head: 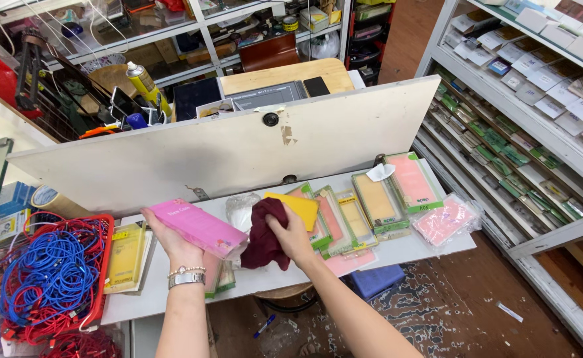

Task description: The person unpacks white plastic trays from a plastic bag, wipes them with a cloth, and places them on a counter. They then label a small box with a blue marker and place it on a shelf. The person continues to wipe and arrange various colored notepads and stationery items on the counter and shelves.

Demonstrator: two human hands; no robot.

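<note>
Right hand (290,233) fingertips buried in maroon cloth (265,235). Packs beneath cloth and pink box (202,227) mostly covered. Red basket (99,265) cut off at left edge. Shelf boxes (536,79) too small to distinguish.

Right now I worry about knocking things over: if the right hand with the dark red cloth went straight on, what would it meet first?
Probably the yellow flat case just beyond the right hand; depth is unclear.
</note>
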